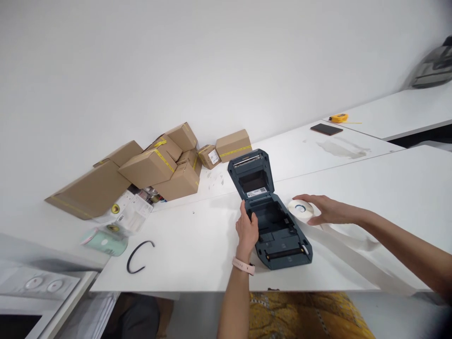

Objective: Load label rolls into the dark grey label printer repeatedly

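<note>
A dark label printer [278, 235] stands on the white table with its lid [251, 174] swung up, so its inner bay shows. My left hand [247, 228] grips the printer's left side near the hinge, fingers bent over the edge. Just right of the printer, my right hand [323, 209] is closed around a roll of white labels [300, 210] with a bluish core. From that roll a long white strip [360, 259] trails across the table toward the front right edge. Part of the roll is hidden behind my fingers.
Several cardboard boxes [148, 168] are piled at the back left. Before them lie plastic-wrapped packs [136, 212], a mint-green pouch [106, 241] and a curved black cable [131, 259]. A black phone [326, 129] and a yellow tape measure [339, 118] rest at the back right.
</note>
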A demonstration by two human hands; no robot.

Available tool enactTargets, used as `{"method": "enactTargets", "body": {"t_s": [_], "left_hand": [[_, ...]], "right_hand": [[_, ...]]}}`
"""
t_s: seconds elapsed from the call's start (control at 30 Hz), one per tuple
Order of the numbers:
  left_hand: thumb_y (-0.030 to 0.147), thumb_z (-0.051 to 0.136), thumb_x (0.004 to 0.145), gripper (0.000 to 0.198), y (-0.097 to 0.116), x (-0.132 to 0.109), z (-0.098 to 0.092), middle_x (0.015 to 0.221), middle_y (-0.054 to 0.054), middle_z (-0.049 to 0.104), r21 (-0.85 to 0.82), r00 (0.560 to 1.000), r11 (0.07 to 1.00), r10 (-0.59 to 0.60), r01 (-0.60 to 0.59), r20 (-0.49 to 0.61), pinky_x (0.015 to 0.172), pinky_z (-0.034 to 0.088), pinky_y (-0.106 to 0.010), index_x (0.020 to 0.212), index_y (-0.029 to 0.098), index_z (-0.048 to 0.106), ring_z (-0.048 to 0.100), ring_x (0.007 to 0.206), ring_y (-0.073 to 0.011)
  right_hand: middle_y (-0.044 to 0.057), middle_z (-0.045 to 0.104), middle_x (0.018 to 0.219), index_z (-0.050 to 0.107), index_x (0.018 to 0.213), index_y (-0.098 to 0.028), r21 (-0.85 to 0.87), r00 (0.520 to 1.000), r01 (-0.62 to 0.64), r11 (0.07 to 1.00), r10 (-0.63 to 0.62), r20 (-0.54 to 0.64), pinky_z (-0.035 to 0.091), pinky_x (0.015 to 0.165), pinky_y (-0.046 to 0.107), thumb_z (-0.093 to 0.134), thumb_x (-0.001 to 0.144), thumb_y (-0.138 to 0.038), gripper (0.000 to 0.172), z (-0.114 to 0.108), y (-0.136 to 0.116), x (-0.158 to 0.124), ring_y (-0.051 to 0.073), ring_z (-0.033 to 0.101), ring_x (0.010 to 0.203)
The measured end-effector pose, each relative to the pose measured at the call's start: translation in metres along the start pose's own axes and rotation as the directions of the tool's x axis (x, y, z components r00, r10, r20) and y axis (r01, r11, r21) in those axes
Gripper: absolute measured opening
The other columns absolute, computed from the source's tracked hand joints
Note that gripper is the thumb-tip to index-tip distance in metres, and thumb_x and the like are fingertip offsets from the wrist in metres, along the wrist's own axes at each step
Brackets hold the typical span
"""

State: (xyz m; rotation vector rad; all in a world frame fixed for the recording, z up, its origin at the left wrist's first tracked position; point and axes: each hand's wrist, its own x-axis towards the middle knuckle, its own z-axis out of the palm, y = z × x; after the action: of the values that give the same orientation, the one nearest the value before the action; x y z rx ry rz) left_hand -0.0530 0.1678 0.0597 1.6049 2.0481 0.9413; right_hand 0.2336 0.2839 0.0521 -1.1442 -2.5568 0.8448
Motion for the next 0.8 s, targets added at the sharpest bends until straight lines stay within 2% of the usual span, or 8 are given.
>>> {"method": "enactTargets", "body": {"t_s": [0.2,0.4,0.5,0.57,0.67,0.8], "left_hand": [[0.036,0.040,0.103,0.057,-0.010,0.004,-0.008,0.084,-0.002,0.070,-0.014,0.998,1.000,0.026,-0.026,0.055,0.084,0.049,-0.038,0.158,0.028,0.028,0.065,0.074,-0.0230],[0.034,0.039,0.102,0.058,-0.011,0.005,-0.006,0.085,-0.005,0.070,-0.024,0.997,0.998,0.063,-0.062,0.037,0.089,0.049,-0.040,0.158,0.024,0.027,0.068,0.080,-0.0241],[0.035,0.036,0.102,0.057,-0.012,0.005,-0.004,0.087,-0.005,0.070,-0.006,0.995,0.996,0.094,-0.093,0.043,0.088,0.050,-0.042,0.158,0.024,0.025,0.067,0.080,-0.0253],[0.034,0.035,0.102,0.057,-0.012,0.005,-0.003,0.089,-0.006,0.071,-0.002,0.994,0.995,0.101,-0.101,0.042,0.090,0.050,-0.043,0.158,0.025,0.026,0.068,0.082,-0.0255],[0.033,0.037,0.102,0.056,-0.012,0.006,-0.002,0.100,-0.008,0.073,-0.008,0.996,0.997,0.082,-0.082,0.025,0.095,0.048,-0.043,0.156,0.025,0.029,0.069,0.091,-0.0257],[0.033,0.041,0.101,0.055,-0.011,0.005,-0.003,0.124,-0.010,0.071,-0.050,0.998,0.997,0.057,-0.057,-0.001,0.098,0.047,-0.042,0.154,0.026,0.033,0.068,0.109,-0.0276]], "right_hand": [[0.011,0.068,0.129,0.050,0.135,-0.026,0.011,1.000,0.014,1.000,-0.014,0.017,0.050,0.091,0.041,0.067,0.070,-0.043,0.069,0.005,0.003,0.005,0.035,0.065,0.113],[0.011,0.070,0.119,0.050,0.126,-0.024,0.059,0.999,-0.029,0.998,0.031,-0.034,0.052,0.084,0.039,0.067,0.070,-0.042,0.061,0.010,-0.006,-0.001,0.032,0.068,0.102],[0.011,0.071,0.112,0.049,0.124,-0.022,0.168,0.997,-0.060,0.984,0.067,-0.038,0.054,0.077,0.037,0.068,0.072,-0.040,0.058,0.006,-0.008,-0.012,0.030,0.069,0.091],[0.012,0.071,0.114,0.048,0.128,-0.021,0.270,0.998,-0.038,0.962,0.051,-0.041,0.055,0.075,0.036,0.066,0.077,-0.039,0.057,-0.002,-0.012,-0.021,0.029,0.069,0.091],[0.011,0.069,0.122,0.048,0.132,-0.023,0.341,0.998,0.044,0.939,-0.024,-0.064,0.056,0.079,0.034,0.065,0.079,-0.038,0.058,-0.018,-0.034,-0.029,0.032,0.068,0.105],[0.008,0.068,0.123,0.054,0.127,-0.025,0.241,0.979,0.205,0.949,-0.198,-0.051,0.053,0.092,0.036,0.068,0.074,-0.039,0.056,-0.028,-0.089,-0.012,0.031,0.065,0.112]]}}
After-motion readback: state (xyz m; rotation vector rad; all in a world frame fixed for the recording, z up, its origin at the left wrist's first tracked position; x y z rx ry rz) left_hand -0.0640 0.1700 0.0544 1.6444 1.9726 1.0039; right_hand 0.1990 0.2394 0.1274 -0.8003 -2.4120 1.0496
